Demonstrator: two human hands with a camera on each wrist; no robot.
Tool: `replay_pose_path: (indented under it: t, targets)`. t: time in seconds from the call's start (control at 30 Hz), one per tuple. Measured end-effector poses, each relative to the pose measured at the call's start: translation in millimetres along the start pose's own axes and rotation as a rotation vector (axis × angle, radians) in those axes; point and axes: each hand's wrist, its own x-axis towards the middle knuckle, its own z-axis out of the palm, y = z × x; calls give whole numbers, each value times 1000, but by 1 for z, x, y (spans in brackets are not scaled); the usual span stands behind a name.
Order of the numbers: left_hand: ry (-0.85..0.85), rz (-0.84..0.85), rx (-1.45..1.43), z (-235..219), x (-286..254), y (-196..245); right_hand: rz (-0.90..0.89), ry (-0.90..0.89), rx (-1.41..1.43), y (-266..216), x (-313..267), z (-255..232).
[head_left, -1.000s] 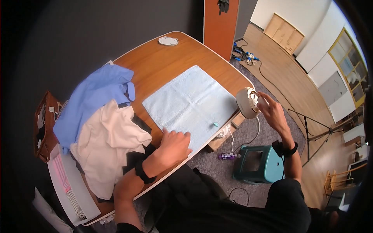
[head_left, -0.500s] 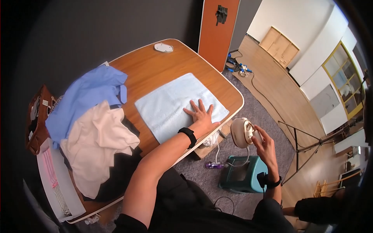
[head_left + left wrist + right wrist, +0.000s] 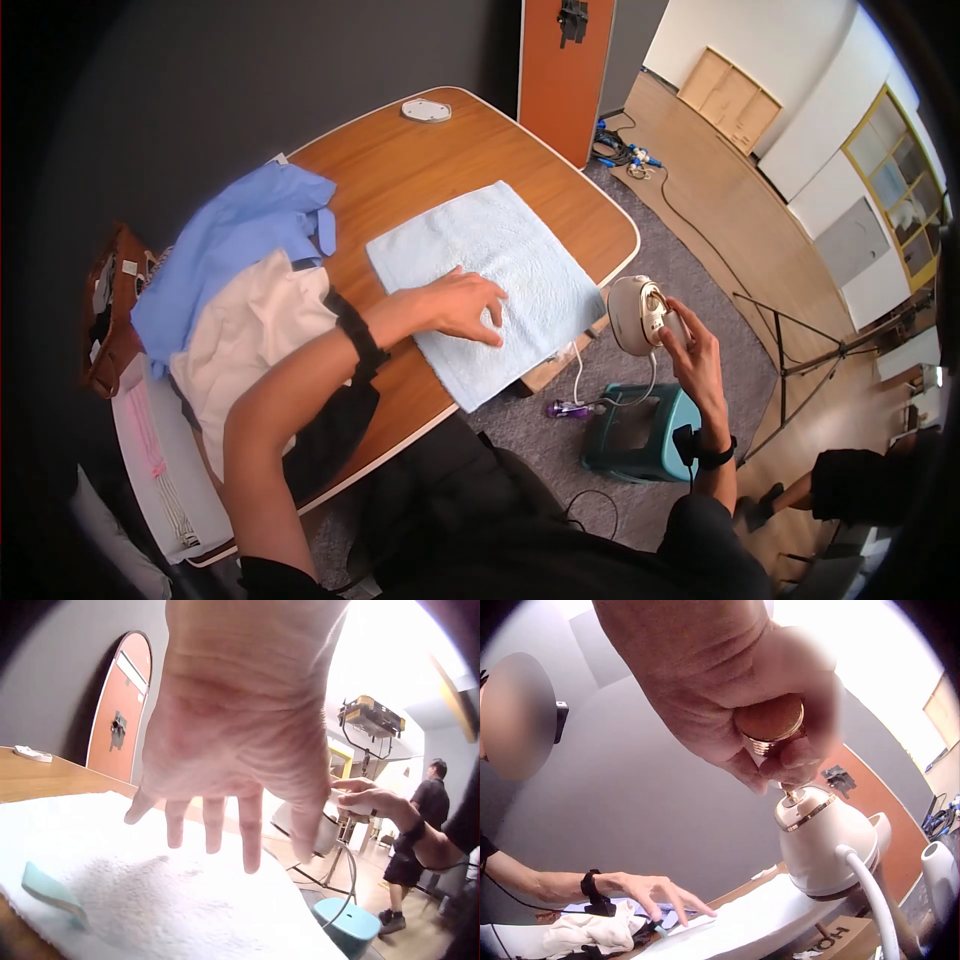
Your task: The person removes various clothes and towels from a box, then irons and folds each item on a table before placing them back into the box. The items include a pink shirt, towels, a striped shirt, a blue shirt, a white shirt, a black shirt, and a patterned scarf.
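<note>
My left hand (image 3: 462, 305) is over the light-blue towel (image 3: 510, 260) on the table, fingers spread and pointing down at the cloth in the left wrist view. A small teal tab (image 3: 54, 894) lies on the towel in that view. The towel's near corner reaches past the table edge. In my right hand (image 3: 697, 358), held out beyond the table's right side, is a white garment steamer (image 3: 632, 315) with gold trim. The right wrist view shows my fingers curled round its handle (image 3: 771, 720), and a white cord (image 3: 877, 907) hanging from its body.
A blue garment (image 3: 235, 255) and a cream cloth (image 3: 250, 320) lie heaped on the table's left, by a brown bag (image 3: 112, 320) and a white tray (image 3: 185, 500). A teal stool (image 3: 675, 425) stands below the steamer; a tripod (image 3: 785, 360) and another person (image 3: 850, 485) are to the right.
My left hand went from the towel's near edge to its right part, then back left over its middle. The towel has shifted toward the near edge. The steamer has dropped slightly, still held.
</note>
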Motion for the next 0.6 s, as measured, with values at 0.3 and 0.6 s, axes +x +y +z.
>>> replay_pose_path:
  t: [0.3,0.6]
  targets:
    - [268,-399,340,120,-11,47,-335,-203,-280,-81,40,44]
    - [421,-515,267,87,-50,21,-632,-341,-283,-122,109,144]
